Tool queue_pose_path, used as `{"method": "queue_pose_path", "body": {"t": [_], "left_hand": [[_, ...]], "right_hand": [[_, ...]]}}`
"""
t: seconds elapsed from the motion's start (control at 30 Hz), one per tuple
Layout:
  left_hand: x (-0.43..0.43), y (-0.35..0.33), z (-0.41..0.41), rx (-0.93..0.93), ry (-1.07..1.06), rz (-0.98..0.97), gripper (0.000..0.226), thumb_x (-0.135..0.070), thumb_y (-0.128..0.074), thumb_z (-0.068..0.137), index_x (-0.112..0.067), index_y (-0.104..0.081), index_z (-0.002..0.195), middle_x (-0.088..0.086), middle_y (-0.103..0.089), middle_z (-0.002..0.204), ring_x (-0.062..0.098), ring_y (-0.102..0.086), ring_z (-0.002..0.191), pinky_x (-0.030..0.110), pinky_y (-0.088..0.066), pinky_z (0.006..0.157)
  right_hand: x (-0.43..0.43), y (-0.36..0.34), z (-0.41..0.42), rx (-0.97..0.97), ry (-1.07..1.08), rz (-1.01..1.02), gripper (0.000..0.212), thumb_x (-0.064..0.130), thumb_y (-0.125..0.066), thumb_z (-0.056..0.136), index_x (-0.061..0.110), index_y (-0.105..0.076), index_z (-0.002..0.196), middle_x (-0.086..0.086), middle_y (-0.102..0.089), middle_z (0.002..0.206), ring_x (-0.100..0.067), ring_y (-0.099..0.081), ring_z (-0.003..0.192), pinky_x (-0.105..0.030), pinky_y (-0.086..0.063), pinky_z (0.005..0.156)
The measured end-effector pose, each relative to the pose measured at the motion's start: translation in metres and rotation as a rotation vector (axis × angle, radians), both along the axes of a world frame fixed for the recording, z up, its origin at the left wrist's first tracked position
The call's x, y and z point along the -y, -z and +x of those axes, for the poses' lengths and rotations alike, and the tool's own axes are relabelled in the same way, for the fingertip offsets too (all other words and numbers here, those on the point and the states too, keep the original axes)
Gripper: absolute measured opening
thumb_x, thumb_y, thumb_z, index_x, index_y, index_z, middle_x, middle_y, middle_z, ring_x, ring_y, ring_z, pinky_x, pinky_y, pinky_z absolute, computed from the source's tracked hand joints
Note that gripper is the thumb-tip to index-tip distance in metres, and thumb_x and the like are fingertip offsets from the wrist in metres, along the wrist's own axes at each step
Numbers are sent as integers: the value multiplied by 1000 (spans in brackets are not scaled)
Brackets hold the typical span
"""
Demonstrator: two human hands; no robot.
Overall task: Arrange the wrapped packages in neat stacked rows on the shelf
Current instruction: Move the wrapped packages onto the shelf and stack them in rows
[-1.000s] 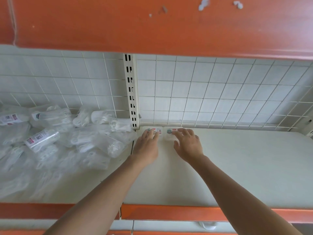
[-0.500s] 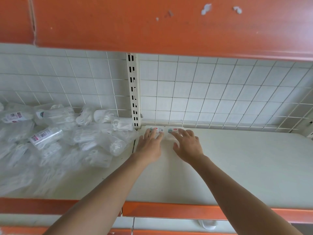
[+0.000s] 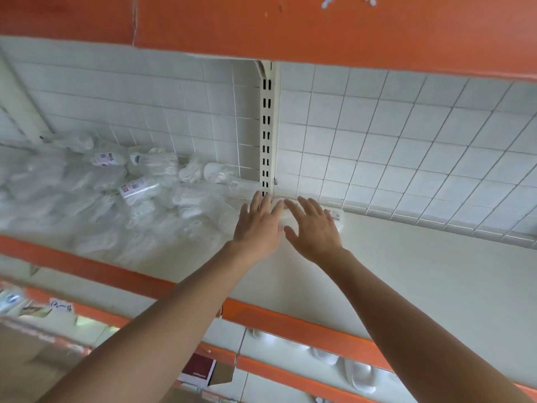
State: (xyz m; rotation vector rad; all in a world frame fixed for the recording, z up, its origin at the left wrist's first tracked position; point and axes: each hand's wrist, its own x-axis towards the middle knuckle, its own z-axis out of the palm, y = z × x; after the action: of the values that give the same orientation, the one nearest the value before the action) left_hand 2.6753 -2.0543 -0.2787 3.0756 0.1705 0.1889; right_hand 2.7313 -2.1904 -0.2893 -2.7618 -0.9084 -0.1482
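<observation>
This is looking like a shop. Its orange-edged display shelving is hanging on a slotted upright at twelve o'clock.

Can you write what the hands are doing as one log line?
left hand: open, fingers straight | right hand: open, fingers straight | packages: under both hands, by back wall | pile: loose, left side

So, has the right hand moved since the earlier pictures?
Yes. The right hand has shifted left, nearer the slotted upright, and the package beside it now shows its label.
</observation>
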Motion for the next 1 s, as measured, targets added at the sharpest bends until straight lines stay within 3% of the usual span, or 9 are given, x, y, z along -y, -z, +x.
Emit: {"method": "queue_pose_path", "body": {"t": [0.2,0.4,0.5,0.67,0.8,1.0], "left_hand": [[-26,-14,-42,37,-121,31,59,-29,-44,99,-18,-18,150,12,-15,157,32,-1,148,46,-17,117],[-69,-25,-63,57,-195,-35,70,-9,-48,92,-14,-12,153,12,-11,158,30,1,148,43,-12,120],[-89,-25,-67,32,-170,-70,73,-5,-47,91,-13,-10,153,11,-9,159,28,0,148,40,-13,120],[-113,-17,-69,11,-29,-178,70,-1,-47,91,-14,-17,153,6,-28,154,22,-21,144,36,-30,112],[-126,-15,-68,12,48,-232,68,2,-45,92,-16,-21,153,2,-29,156,19,-25,144,35,-32,112],[-140,-17,-60,87,74,-192,55,1,-46,89,-17,-41,141,3,-50,136,23,-41,129,39,-41,100]], "right_hand": [[-31,2,-22,-7,-126,26,65,46,-44,97,33,-14,152,0,-17,159,-22,-9,148,-47,-12,120],[-60,-1,-35,-13,-140,9,67,48,-44,97,32,-11,153,-2,-15,160,-22,-8,148,-46,-12,120],[-79,-4,-39,-11,-131,36,70,50,-48,94,30,-16,152,-3,-22,158,-23,-16,146,-45,-17,119],[-105,1,-46,-52,-108,77,74,57,-51,90,25,-24,151,-3,-36,151,-21,-29,141,-41,-27,114],[-117,2,-48,-71,-27,65,71,57,-53,89,22,-30,146,-4,-44,144,-23,-37,135,-39,-34,107],[-129,0,-46,-86,57,164,56,46,-62,85,20,-42,131,-2,-55,127,-24,-45,122,-40,-44,93]]}}
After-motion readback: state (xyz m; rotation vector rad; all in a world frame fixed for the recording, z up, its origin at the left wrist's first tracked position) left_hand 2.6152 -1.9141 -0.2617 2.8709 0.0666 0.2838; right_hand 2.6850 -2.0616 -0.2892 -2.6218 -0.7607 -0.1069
